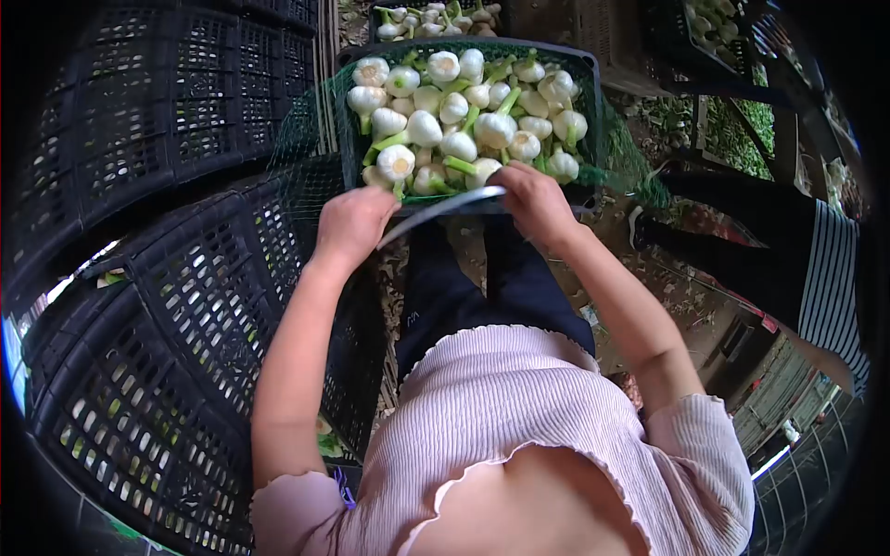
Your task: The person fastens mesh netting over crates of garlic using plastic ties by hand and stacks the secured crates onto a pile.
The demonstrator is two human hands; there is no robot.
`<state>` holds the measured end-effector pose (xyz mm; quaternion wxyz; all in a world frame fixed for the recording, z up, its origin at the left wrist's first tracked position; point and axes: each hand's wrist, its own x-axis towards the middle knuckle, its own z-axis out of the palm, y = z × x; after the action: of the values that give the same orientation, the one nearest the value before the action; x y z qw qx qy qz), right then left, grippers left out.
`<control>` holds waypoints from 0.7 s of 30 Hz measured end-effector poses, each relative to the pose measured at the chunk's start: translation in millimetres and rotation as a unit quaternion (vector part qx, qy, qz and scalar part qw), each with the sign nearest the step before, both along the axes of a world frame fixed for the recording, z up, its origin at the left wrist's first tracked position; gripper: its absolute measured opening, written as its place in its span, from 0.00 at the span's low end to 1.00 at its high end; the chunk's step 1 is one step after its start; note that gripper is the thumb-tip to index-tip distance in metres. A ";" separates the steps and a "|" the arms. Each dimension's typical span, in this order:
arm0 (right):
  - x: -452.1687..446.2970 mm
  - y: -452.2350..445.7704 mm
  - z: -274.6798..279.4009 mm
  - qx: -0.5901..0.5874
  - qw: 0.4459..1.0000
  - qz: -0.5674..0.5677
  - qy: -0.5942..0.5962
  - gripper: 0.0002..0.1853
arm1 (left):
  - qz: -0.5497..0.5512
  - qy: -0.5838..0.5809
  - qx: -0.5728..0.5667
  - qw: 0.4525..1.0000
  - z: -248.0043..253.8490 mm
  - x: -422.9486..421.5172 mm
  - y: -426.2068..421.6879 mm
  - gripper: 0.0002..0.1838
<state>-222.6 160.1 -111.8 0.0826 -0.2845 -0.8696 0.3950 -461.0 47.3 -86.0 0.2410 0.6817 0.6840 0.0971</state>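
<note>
In the head view, plump white garlic [424, 128] with cut green stems fills the crate [549, 49], whose green net [304, 134] spills over both sides. At the crate's near edge the right hand [540, 199] is closed on one end of a pale, blurred strip [438, 209], while the left hand [352, 225] curls by its other end, its grip there impossible to tell. Black baskets [185, 173] crowd the crate's left; rightward, littered floor [593, 250] separates it from another person's legs [742, 241].
</note>
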 end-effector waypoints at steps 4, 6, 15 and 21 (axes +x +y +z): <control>10.5 3.9 28.1 0.038 0.998 -0.054 -0.017 0.10 | 0.011 -0.020 0.019 1.000 -40.1 -1.9 30.1 0.06; 52.1 1.9 57.3 0.036 0.988 -0.152 0.012 0.18 | 0.028 -0.010 -0.001 1.000 -30.8 0.8 29.1 0.04; 104.6 48.3 63.4 0.027 0.929 -0.180 -0.321 0.62 | 0.278 0.074 0.216 0.933 3.7 -38.1 -22.9 0.65; 12.2 69.4 -46.1 0.063 0.931 0.203 -0.296 0.36 | -0.013 0.090 -0.072 0.993 -59.8 -19.2 7.1 0.58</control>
<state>-210.4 229.5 -157.9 -0.2428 -0.1999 -0.9169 0.2455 -480.2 54.3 -145.9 0.2278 0.6774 0.6993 -0.0175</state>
